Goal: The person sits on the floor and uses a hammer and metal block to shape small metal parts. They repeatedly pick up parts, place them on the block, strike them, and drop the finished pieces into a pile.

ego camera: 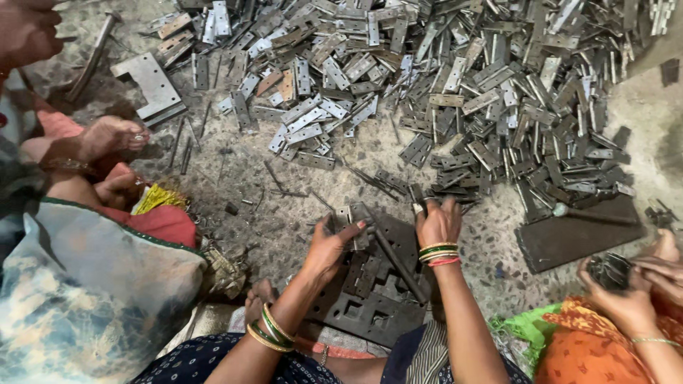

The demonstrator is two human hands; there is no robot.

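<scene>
- The left hand [329, 245] holds a small grey hinge [348, 215] over the dark slotted metal block [370, 288] lying on the floor.
- The right hand [439, 222] is closed around a dark rod [395, 259].
- A heap of hinges [455, 92] covers the floor's far side.
- At the right edge, another person's hands [629, 281] clutch something dark, hard to make out.
</scene>
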